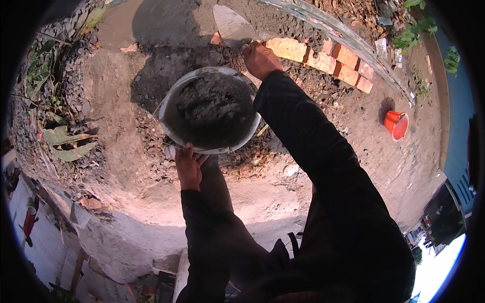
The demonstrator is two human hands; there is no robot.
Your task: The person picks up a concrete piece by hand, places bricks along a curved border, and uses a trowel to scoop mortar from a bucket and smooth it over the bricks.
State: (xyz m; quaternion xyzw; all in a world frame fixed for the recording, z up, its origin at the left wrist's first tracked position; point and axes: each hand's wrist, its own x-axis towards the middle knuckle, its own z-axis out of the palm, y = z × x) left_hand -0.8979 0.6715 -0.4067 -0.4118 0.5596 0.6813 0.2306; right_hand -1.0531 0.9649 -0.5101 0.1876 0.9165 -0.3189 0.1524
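Dark sleeves (323,151) end in left fingers (189,148) gripping a white-rimmed basin (251,132), right fingers (247,51) gripping a trowel (231,23).

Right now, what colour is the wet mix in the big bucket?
Wet mix: dark grey, clearest in the head view.

Sunlight falls on rough ground (113,101) beside gravel (76,96)

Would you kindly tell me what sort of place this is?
Probably an outdoor building site: a bucket holds a grey, mortar-like mix, bricks lie on the ground, and the right hand holds a trowel.
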